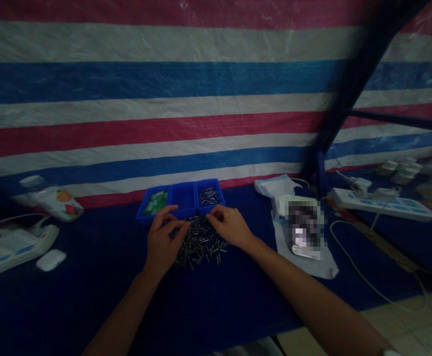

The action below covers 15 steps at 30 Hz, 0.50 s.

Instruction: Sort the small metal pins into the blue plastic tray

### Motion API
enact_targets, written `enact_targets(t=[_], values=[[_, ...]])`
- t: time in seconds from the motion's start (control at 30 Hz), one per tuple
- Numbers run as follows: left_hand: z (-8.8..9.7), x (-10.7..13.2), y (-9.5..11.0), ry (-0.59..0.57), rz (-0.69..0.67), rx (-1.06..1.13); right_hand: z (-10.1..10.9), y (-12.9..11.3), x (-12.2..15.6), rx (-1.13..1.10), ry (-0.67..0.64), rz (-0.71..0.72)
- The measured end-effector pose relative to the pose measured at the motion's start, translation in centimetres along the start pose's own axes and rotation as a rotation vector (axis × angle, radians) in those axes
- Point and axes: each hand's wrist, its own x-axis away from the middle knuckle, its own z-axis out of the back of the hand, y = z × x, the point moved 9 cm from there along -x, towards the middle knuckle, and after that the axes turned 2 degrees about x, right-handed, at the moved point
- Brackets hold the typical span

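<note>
Your left hand [164, 242] and right hand [230, 227] rest low at the center of the frame, on either side of a loose pile of small metal pins [201, 242]. The pins lie crisscrossed on the bench [52, 316], which is covered in dark blue cloth. Your left hand sits against the left edge of the pile, curved and partly closed, with its fingers reaching toward the pins. Your right hand sits at the upper right edge, also partly closed, with its fingers curled downward. You cannot tell from this view whether either hand has hold of a pin.

Directly above the pile, just beyond your hands, is a blue plastic tray [182, 205] with three compartments. Its left compartment holds small green pieces [156, 202], and its right compartment holds a small bunch of dark pins [209, 196].

At the left of the bench are a white power strip [11, 249], a white computer mouse [51, 260], and a printed packet with fruit on it [56, 202]. To the right, a pixelated object [305, 230] lies on a white sheet [305, 267]. Another power strip [381, 203] sits farther right, with white jars [405, 170] beyond it. A striped red, white, and blue tarp [164, 99] fills the upper frame.
</note>
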Motion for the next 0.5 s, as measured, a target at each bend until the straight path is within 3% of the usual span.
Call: enact_targets(t=[0.13,0.23,0.4,0.5], values=[[-1.2,0.2,-0.2,-0.11,-0.019,-0.003,1.3,-2.9,1.7,0.134,-0.037,0.135],[-2.0,0.5,0.2,-0.199,-0.057,0.011,4.5,-3.8,5.8,0.174,0.03,0.227],[-2.6,0.9,0.9,-0.269,-0.089,0.019,12.4,0.1,16.1,0.421,0.523,0.264],[-3.0,1.3,1.4,-0.341,-0.108,0.029,14.2,4.5,20.3,0.591,0.585,0.209]])
